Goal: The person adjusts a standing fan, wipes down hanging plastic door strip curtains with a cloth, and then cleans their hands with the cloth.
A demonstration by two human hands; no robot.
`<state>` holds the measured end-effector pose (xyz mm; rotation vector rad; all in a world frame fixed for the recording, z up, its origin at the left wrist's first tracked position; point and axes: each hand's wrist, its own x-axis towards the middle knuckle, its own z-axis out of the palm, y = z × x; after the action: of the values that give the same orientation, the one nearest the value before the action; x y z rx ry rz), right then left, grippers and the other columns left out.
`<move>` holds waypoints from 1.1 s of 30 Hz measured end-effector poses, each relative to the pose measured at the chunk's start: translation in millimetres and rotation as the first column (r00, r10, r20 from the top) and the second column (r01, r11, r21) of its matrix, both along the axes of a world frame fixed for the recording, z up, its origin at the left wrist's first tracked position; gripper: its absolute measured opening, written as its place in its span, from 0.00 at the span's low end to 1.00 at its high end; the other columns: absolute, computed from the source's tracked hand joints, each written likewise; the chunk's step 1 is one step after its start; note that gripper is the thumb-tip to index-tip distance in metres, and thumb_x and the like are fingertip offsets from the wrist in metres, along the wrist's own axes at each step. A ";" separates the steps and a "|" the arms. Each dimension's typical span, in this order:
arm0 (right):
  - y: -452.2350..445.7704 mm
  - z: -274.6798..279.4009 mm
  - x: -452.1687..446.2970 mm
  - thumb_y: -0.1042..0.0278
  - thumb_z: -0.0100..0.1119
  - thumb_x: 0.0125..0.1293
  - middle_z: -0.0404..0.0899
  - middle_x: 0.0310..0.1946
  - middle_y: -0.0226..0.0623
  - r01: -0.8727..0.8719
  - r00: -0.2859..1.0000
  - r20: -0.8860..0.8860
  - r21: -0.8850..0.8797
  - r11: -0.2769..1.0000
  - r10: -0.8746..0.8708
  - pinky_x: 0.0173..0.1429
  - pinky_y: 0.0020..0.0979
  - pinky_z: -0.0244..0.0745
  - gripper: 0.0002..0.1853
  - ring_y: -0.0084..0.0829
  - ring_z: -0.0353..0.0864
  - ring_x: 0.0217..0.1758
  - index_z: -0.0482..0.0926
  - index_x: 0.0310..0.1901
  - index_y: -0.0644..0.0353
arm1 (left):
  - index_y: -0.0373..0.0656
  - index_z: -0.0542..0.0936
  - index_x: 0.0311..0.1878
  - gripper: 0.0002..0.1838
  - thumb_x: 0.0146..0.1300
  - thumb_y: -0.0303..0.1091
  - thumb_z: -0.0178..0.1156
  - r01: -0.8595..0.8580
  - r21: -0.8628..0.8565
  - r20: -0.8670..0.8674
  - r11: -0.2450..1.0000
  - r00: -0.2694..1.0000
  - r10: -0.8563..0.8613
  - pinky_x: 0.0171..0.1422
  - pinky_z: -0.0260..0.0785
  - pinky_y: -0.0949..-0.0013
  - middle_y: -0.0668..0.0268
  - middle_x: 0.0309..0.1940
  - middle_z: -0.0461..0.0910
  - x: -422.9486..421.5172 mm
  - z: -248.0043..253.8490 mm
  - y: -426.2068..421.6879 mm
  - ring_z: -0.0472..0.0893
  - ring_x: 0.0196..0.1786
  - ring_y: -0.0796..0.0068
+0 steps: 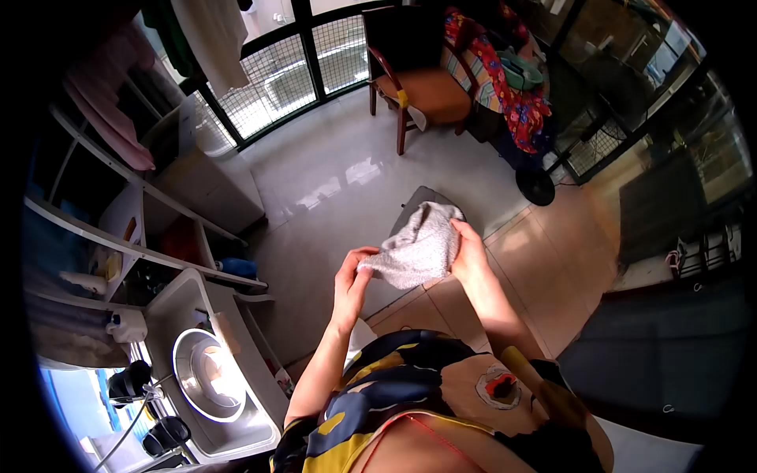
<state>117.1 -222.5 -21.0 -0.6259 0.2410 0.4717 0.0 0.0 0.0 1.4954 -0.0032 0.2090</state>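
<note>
A light grey, speckled cloth [418,251] hangs between my two hands in front of my body, its top edge folded and bunched. My left hand [354,276] pinches its left corner between thumb and fingers. On the other side, my right hand [467,246] grips the cloth's right edge, with the fingers partly behind it. Below the cloth, a dark grey object [426,196] on the floor is mostly hidden by it.
At the lower left, a metal basin [189,370] sits in a pale sink [260,418]. A wooden chair [426,93] stands at the back beside red floral fabric [520,110]. White shelving [130,177] lines the left. A round black base [535,186] rests on the floor.
</note>
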 end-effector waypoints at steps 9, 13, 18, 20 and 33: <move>-147.4 -28.6 -65.7 0.63 0.59 0.64 0.78 0.43 0.39 -0.014 0.947 0.129 -0.899 0.439 0.295 0.43 0.31 0.79 0.17 0.29 0.81 0.41 0.76 0.50 0.65 | 0.37 0.71 0.42 0.12 0.69 0.38 0.50 0.356 0.186 -0.025 0.916 0.933 -0.358 0.42 0.69 0.68 0.59 0.28 0.78 43.6 60.3 -135.9 0.77 0.35 0.71; -138.7 -1.9 -75.2 0.67 0.62 0.62 0.74 0.52 0.42 0.201 0.893 0.332 -0.898 0.391 0.305 0.51 0.29 0.75 0.23 0.29 0.76 0.52 0.73 0.57 0.67 | 0.36 0.72 0.42 0.09 0.65 0.33 0.54 0.479 0.261 -0.102 0.838 0.877 -0.470 0.37 0.71 0.63 0.53 0.25 0.78 68.9 72.2 -150.2 0.81 0.31 0.60; -119.6 68.9 -67.4 0.76 0.62 0.59 0.68 0.62 0.38 0.065 0.891 0.413 -0.526 0.848 0.189 0.66 0.30 0.64 0.38 0.29 0.66 0.66 0.56 0.70 0.67 | 0.36 0.73 0.47 0.12 0.63 0.32 0.54 0.600 0.369 -0.089 0.709 0.783 -0.616 0.40 0.72 0.62 0.51 0.31 0.80 101.9 73.1 -158.4 0.82 0.35 0.56; -106.3 61.8 -57.6 0.74 0.65 0.57 0.72 0.57 0.35 0.133 0.867 0.429 -0.690 0.712 0.253 0.61 0.28 0.67 0.37 0.26 0.70 0.60 0.60 0.68 0.65 | 0.37 0.74 0.48 0.13 0.63 0.31 0.54 0.629 0.384 -0.060 0.676 0.747 -0.662 0.41 0.73 0.61 0.51 0.33 0.81 112.6 71.6 -156.1 0.82 0.37 0.51; -123.1 -27.1 -62.1 0.78 0.56 0.58 0.81 0.34 0.37 0.218 0.946 0.279 -0.924 0.314 0.163 0.46 0.31 0.74 0.08 0.27 0.79 0.40 0.78 0.41 0.61 | 0.39 0.75 0.39 0.05 0.64 0.29 0.57 0.852 0.165 0.058 0.498 0.495 -0.867 0.33 0.68 0.73 0.69 0.23 0.76 173.9 111.8 -163.2 0.74 0.27 0.79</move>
<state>55.0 -345.6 -48.1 -1.9082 0.1949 0.1125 173.9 -163.2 111.8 1.4162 -0.8982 -0.5380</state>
